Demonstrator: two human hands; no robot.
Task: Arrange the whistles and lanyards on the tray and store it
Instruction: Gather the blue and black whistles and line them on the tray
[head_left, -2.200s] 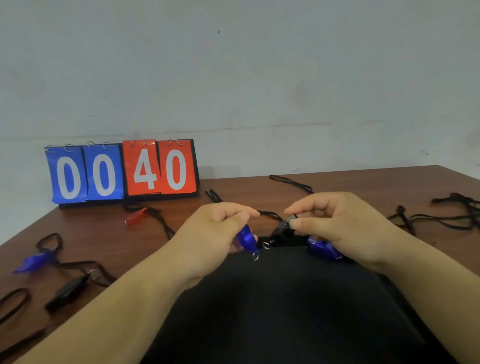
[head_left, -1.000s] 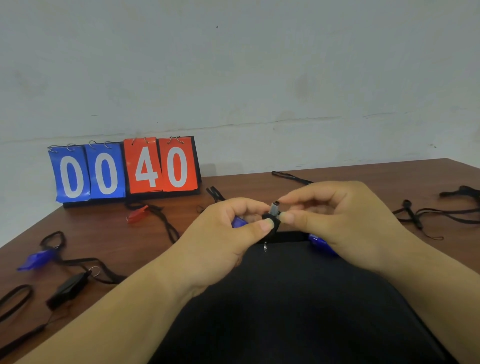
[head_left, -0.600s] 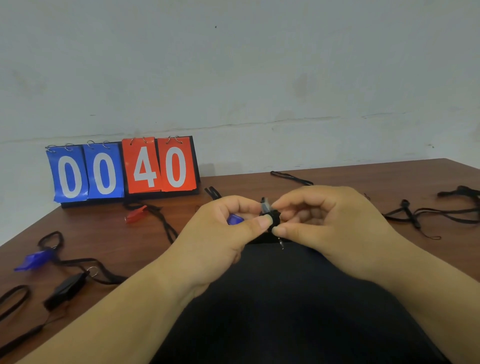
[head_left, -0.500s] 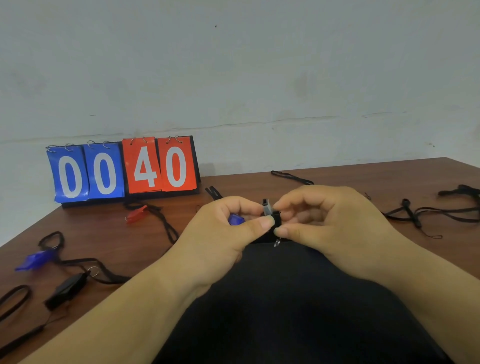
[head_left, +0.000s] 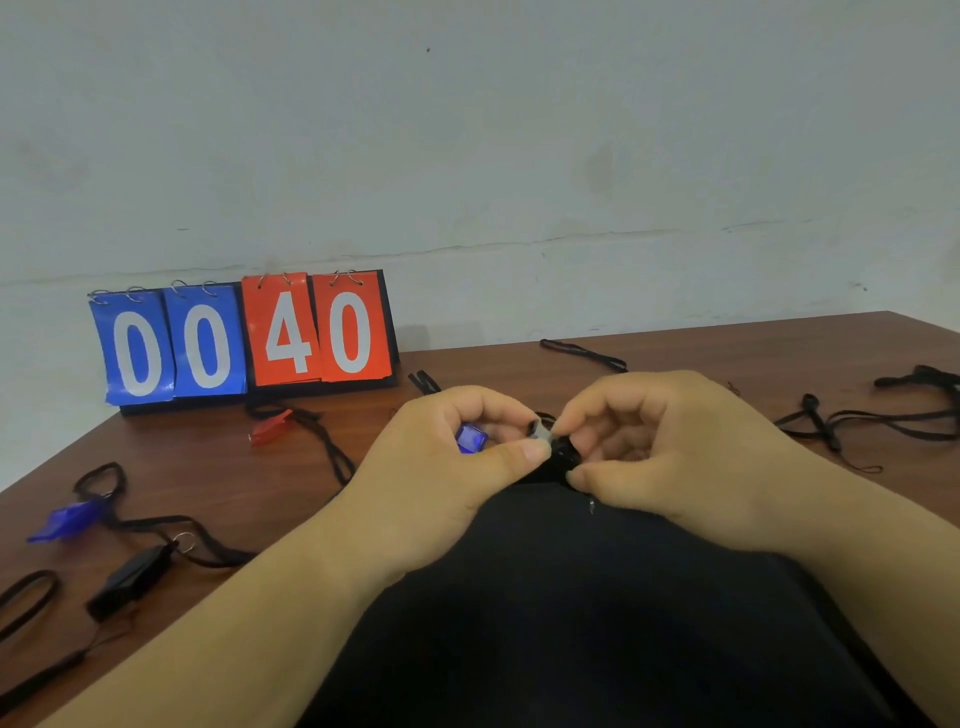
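Note:
Both hands meet above the far edge of a black tray (head_left: 597, 613). My left hand (head_left: 441, 467) has its fingers curled round a blue whistle (head_left: 471, 439), and its thumb presses against a black lanyard clip (head_left: 558, 452). My right hand (head_left: 670, 447) pinches that clip between thumb and fingers; a small metal end shows between the two hands. On the table to the left lie a blue whistle (head_left: 67, 519), a black whistle (head_left: 132, 577) and a red whistle (head_left: 270, 428), each on a black lanyard.
A flip scoreboard (head_left: 244, 338) reading 00 40 stands at the back left against the wall. Loose black lanyards (head_left: 852, 421) lie on the right of the wooden table (head_left: 208, 467), and another lanyard (head_left: 582, 353) lies at the back.
My hands have come together from slightly apart. The blue whistle in my left hand is now tucked under its fingers, and both hands work the black clip; they shifted a little between frames.

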